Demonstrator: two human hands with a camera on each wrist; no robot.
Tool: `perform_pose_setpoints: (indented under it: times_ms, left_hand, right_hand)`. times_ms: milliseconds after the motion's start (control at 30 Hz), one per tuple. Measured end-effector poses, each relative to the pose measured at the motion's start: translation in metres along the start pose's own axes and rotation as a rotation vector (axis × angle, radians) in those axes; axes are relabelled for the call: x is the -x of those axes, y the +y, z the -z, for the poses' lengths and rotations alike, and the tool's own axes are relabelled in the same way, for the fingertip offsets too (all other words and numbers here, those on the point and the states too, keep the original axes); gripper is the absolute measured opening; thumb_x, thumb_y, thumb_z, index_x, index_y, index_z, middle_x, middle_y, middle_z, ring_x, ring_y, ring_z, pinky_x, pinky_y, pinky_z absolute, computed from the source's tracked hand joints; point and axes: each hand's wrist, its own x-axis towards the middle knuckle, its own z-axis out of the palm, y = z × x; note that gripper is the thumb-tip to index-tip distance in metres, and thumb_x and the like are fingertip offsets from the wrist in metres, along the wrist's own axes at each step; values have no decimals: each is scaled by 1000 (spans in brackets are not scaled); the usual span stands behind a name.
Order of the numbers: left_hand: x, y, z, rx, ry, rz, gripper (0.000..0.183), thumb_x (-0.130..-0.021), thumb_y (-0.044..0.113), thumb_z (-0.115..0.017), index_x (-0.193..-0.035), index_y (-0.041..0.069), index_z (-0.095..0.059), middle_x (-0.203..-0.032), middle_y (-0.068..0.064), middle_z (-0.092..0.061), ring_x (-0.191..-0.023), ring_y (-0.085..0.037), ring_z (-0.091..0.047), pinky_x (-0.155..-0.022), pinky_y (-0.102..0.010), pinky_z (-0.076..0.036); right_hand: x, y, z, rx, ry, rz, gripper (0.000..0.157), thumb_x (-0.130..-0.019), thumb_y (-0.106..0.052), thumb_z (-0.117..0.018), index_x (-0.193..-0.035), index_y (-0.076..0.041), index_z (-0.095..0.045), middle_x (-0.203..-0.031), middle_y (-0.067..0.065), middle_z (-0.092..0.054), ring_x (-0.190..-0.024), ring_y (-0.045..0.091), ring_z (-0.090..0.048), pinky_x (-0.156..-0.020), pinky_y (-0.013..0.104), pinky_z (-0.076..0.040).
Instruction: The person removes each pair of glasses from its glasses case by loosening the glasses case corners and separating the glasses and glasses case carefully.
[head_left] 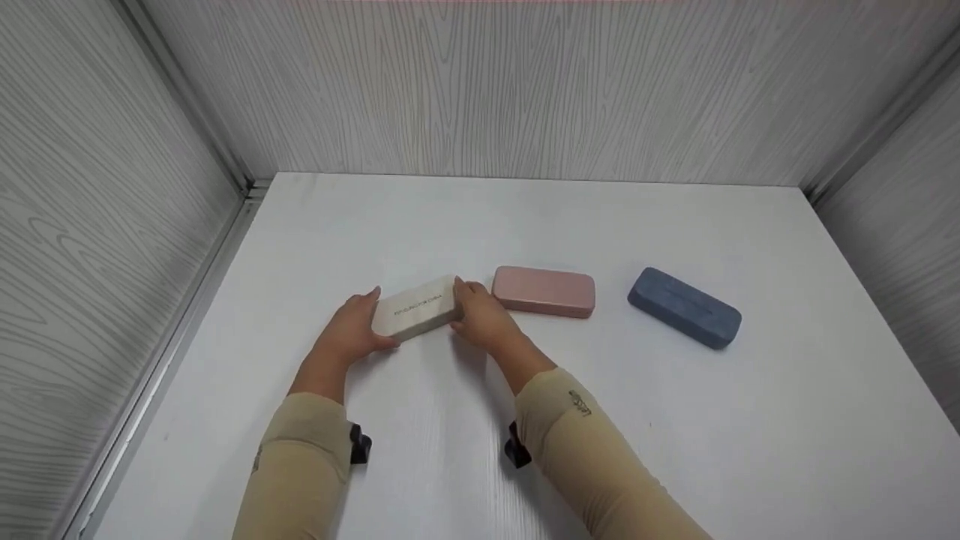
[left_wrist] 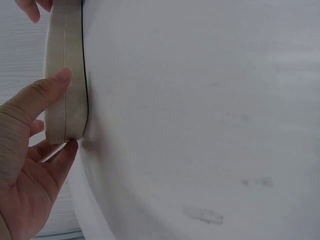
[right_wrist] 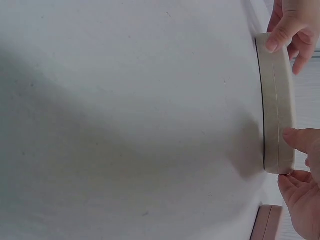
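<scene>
A cream glasses case (head_left: 417, 307) with dark lettering on its lid lies slightly slanted on the white table, left of the middle. My left hand (head_left: 351, 330) grips its left end, and the thumb (left_wrist: 55, 85) presses on the near long side. At the opposite end my right hand (head_left: 486, 321) holds the case between thumb and fingers. In the right wrist view the lid seam of the cream case (right_wrist: 276, 105) runs unbroken along the side, so the case is closed. Just right of my right hand lies a pink glasses case (head_left: 544, 289).
A blue glasses case (head_left: 684, 307) lies at an angle farther right on the table (head_left: 480, 217). Grey wood-grain panels (head_left: 487, 90) stand behind and on both sides. Black wrist cameras (head_left: 361, 444) sit on both sleeves.
</scene>
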Motion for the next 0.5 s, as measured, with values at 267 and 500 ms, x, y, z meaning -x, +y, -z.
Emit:
perform_pose_setpoints:
  times_ms: [267,500]
  left_hand:
    - [-3,2,-1,-9,0,-28,83,-71,25,-77,-139,4,-33,-130,-15,-43,-117,-29,-42,-105,-42,-29]
    - [-2,-2,-2,13,-4,-58,81,-69,25,-78,-136,5,-38,-126,-13,-46,-111,-26,-44,-103,-43,-31]
  right_hand:
    - [-2,3,-1,-41,-10,-28,76,-87,-18,-63,-147,-16,-17,-145,8,-29,-131,21,-32,-108,35,-27]
    - [3,2,4,-22,-8,-19,74,-86,-17,-63,-147,-16,-21,-143,8,-31,-129,22,-35,-106,35,-30]
